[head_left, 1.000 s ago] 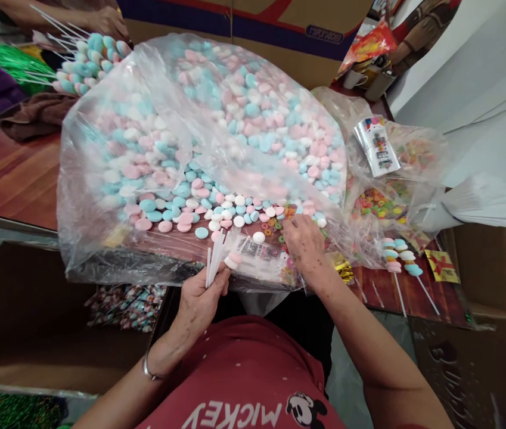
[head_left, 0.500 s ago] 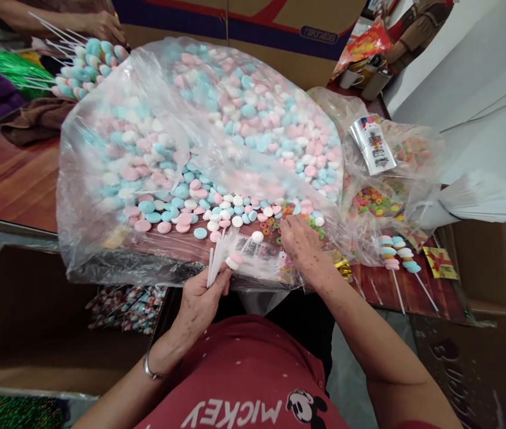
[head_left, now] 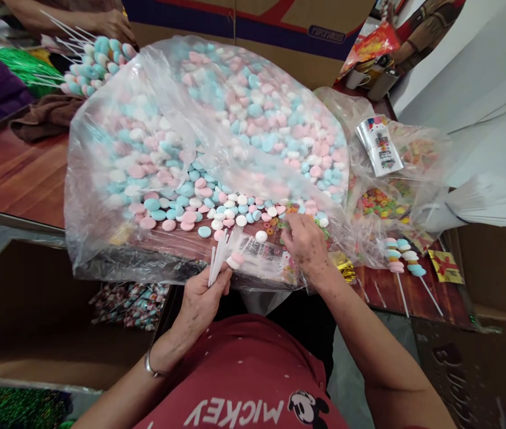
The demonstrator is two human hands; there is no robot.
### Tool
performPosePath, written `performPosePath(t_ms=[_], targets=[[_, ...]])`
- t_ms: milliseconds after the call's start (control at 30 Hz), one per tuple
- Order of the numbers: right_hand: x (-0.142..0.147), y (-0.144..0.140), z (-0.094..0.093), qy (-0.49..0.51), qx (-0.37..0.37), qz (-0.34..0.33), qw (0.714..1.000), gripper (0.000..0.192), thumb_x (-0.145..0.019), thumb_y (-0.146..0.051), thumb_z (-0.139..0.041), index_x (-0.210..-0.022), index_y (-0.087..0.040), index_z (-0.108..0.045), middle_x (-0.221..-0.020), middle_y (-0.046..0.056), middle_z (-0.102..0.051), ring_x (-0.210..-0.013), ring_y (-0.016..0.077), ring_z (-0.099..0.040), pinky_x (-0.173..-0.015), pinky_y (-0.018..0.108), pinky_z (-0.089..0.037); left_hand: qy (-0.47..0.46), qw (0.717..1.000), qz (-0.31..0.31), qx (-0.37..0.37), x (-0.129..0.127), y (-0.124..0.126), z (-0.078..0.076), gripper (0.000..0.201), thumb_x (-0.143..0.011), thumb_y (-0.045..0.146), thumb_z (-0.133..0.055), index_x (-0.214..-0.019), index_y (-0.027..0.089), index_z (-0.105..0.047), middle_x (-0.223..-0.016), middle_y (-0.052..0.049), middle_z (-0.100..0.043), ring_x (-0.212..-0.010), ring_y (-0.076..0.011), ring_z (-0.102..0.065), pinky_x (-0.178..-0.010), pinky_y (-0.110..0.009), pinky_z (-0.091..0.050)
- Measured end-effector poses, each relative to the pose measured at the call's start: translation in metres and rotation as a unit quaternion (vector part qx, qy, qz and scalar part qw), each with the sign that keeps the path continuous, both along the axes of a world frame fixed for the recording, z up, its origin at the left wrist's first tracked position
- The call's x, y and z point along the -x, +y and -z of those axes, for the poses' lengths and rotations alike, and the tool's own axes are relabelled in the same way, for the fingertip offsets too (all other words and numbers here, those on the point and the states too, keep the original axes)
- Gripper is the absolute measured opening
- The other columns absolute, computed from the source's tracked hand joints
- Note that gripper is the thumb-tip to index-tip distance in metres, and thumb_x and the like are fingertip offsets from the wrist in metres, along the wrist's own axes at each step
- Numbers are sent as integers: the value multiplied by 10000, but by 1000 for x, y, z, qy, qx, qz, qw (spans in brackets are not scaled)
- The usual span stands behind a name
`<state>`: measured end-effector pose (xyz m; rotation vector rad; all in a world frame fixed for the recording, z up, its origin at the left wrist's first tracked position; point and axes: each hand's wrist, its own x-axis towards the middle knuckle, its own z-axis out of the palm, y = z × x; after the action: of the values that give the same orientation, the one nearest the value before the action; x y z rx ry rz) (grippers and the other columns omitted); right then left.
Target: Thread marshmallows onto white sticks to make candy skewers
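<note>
Plastic bag (head_left: 145,149) beside cardboard box (head_left: 279,30)

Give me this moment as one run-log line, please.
left hand: holds white sticks | right hand: on ring candies | candy bag: open

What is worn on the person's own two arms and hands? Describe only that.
Both forearms are bare, with no sleeves reaching them and no gloves. The left hand has a thin silver bracelet at the wrist. The right hand shows no ring or band. A red shirt with white dots covers the chest.
</note>
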<state>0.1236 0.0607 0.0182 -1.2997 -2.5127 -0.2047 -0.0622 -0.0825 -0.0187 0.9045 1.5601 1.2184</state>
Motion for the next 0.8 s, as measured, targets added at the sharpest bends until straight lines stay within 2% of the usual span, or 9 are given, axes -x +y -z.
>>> performPosePath(t_ms=[67,167,467,700,800], targets=[[5,2,1,30,36,-37,998,176,-862,-96,-478,-905,-174,-629,-870,69,-666,-832,205,-566,-742,282,-409,0,1000,-2,0,0,0,0,328,-845,364,-580,-579,176,-540,-535,28,-451,-499,-96,-353,-460,-236,-260],[12,4,5,17,61,-73,995,175,-883,-100,-486,-927,-166,-642,-887,80,-679,-869,213,-578,-782,289,-420,5,1000,-2,1,0,0,0,332,-844,369,-577,-576,177,-537,-536,27,-449,-497,-97,-349,-454,-237,-255],[17,7,9,-67,60,-65,994,169,-902,-103,-504,-946,-142,-663,-911,112,-674,-916,235,-567,-779,309,-430,4,1000,-5,8,1,1,0,340,-829,387,-585,-570,172,-538,-539,23,-448,-489,-92,-338,-436,-230,-241],[13,6,5,-126,59,-135,981,157,-914,-87,-499,-943,-145,-642,-937,104,-670,-938,223,-569,-771,296,-428,2,1000,-2,-2,0,0,1,309,-837,369,-574,-597,175,-552,-538,30,-453,-493,-98,-347,-463,-239,-261],[12,5,5,-88,66,-114,987,163,-900,-83,-492,-920,-142,-643,-924,115,-678,-902,222,-585,-736,298,-438,27,1000,11,-7,1,-2,2,328,-857,371,-558,-590,181,-534,-544,33,-450,-513,-104,-365,-494,-241,-285]])
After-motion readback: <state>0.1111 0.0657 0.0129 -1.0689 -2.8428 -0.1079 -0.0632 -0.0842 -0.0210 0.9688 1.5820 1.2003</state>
